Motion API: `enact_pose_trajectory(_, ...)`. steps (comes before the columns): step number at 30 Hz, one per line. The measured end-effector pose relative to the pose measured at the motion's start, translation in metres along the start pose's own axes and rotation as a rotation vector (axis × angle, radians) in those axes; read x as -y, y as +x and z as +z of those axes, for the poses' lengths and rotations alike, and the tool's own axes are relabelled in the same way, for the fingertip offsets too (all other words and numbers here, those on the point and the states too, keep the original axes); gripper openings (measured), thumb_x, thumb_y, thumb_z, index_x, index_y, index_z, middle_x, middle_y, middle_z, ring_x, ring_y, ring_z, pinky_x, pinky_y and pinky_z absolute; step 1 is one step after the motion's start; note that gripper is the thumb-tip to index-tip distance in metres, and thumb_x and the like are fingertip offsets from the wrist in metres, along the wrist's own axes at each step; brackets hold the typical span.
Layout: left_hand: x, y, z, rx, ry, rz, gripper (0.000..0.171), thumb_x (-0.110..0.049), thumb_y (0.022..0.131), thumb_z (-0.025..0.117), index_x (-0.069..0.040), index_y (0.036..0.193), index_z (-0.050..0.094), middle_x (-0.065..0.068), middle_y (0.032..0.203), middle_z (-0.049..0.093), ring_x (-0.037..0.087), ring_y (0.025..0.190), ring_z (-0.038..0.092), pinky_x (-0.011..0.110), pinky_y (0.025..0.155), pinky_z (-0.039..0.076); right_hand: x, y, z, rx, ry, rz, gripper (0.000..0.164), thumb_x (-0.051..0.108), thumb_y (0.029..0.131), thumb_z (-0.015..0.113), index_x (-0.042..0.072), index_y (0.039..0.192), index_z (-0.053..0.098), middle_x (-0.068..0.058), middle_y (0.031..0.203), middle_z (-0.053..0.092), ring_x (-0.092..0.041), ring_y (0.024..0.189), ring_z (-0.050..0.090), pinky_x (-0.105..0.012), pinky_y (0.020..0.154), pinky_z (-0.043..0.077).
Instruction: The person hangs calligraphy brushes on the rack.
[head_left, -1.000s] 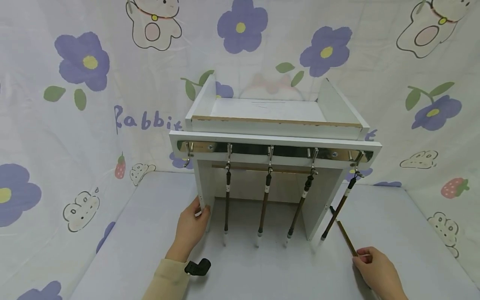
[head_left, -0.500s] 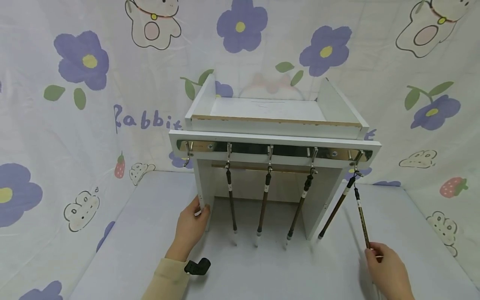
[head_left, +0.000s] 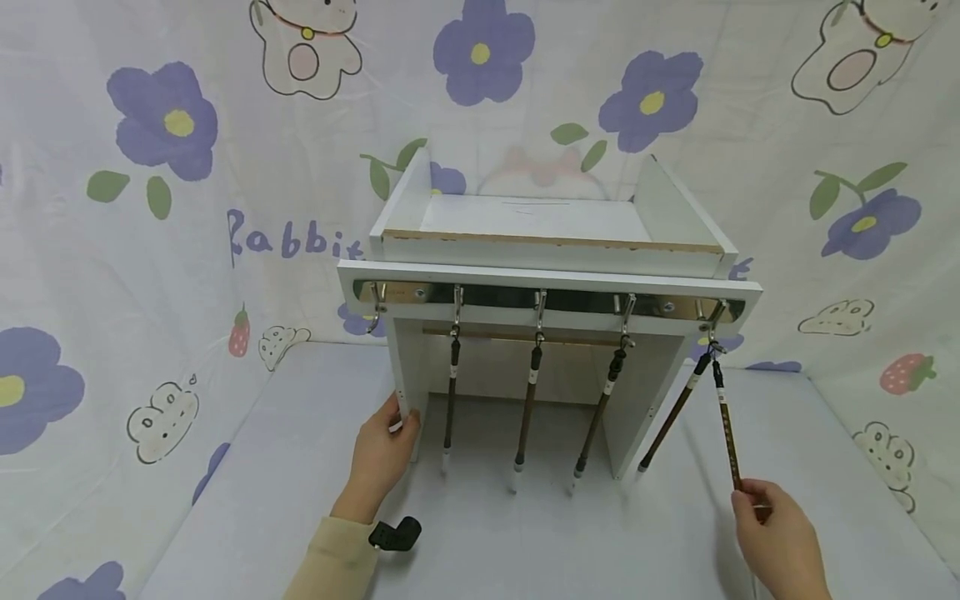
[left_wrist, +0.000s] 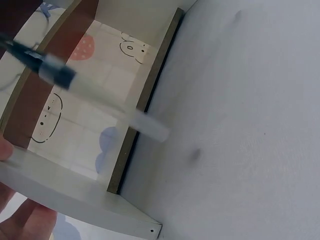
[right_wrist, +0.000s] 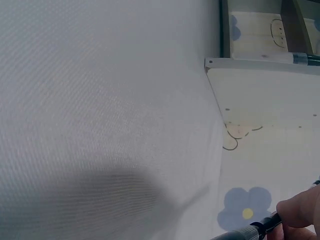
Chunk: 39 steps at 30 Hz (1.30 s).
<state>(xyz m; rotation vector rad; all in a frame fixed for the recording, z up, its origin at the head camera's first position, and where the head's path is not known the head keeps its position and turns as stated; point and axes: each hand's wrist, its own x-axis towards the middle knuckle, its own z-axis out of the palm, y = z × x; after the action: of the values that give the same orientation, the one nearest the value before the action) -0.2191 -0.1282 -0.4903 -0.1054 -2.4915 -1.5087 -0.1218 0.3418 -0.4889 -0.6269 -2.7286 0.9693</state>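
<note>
In the head view my left hand grips the left side panel of a white wooden stand. My right hand pinches a brown calligraphy brush near its lower end, right of the stand. The brush leans slightly left, its black top close under the rightmost hook, where another brush hangs. Three more brushes, the middle one among them, hang from the inner hooks. The right wrist view shows my fingers on the brush's dark lower part. A capped brush is blurred in the left wrist view.
The leftmost hook on the metal strip bears no brush. Above the strip is an open white tray. The stand rests on a white tabletop, before a cloth printed with flowers and rabbits.
My right hand has brought its brush from low beside the stand up and right, its top now near the rightmost hook. The leftmost hanging brush swings. My left hand stays put.
</note>
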Motion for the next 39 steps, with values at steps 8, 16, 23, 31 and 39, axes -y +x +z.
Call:
enact_pose_trajectory(8, -0.001, 0.001, 0.0, 0.002, -0.004, 0.0, 0.046, -0.026, 0.099, 0.054, -0.021, 0.144, 0.047, 0.015, 0.132, 0.057, 0.031, 0.108, 0.063, 0.043, 0.081, 0.055, -0.001, -0.002, 0.0, 0.083, 0.014, 0.009, 0.033, 0.019, 0.098, 0.052, -0.006, 0.119, 0.056, -0.019, 0.102, 0.061, -0.026, 0.079, 0.058, -0.031, 0.051, 0.048)
enact_pose_trajectory(16, -0.001, -0.001, -0.001, 0.0, 0.004, 0.004, 0.046, -0.025, 0.099, 0.054, -0.02, 0.144, 0.048, 0.015, 0.131, 0.058, 0.031, 0.107, 0.063, 0.045, 0.08, 0.056, -0.001, -0.001, -0.003, 0.099, 0.005, 0.024, 0.034, 0.021, 0.097, 0.054, -0.006, 0.118, 0.055, -0.022, 0.105, 0.061, -0.027, 0.083, 0.059, -0.031, 0.054, 0.049)
enact_pose_trajectory(23, -0.001, 0.0, 0.0, 0.01, 0.004, -0.007, 0.047, -0.026, 0.099, 0.054, -0.021, 0.145, 0.046, 0.016, 0.132, 0.057, 0.032, 0.107, 0.063, 0.044, 0.08, 0.056, 0.01, -0.002, -0.014, 0.043, 0.011, 0.01, 0.039, 0.024, 0.099, 0.051, -0.005, 0.124, 0.053, -0.024, 0.109, 0.061, -0.032, 0.09, 0.059, -0.033, 0.058, 0.052)
enact_pose_trajectory(31, -0.001, 0.001, -0.001, 0.008, -0.012, 0.001, 0.048, -0.025, 0.099, 0.053, -0.021, 0.146, 0.045, 0.016, 0.133, 0.056, 0.033, 0.108, 0.062, 0.044, 0.082, 0.055, 0.025, -0.008, -0.021, -0.061, 0.044, -0.06, 0.043, 0.024, 0.103, 0.043, -0.004, 0.135, 0.047, -0.022, 0.113, 0.061, -0.027, 0.087, 0.059, -0.025, 0.05, 0.049)
enact_pose_trajectory(39, 0.0, 0.001, 0.0, 0.004, -0.002, 0.008, 0.048, -0.024, 0.099, 0.054, -0.018, 0.146, 0.045, 0.017, 0.132, 0.056, 0.033, 0.109, 0.062, 0.043, 0.082, 0.055, 0.044, -0.014, -0.026, -0.131, 0.084, -0.046, 0.036, 0.016, 0.103, 0.042, -0.001, 0.134, 0.047, -0.018, 0.117, 0.06, -0.027, 0.095, 0.058, -0.016, 0.057, 0.043)
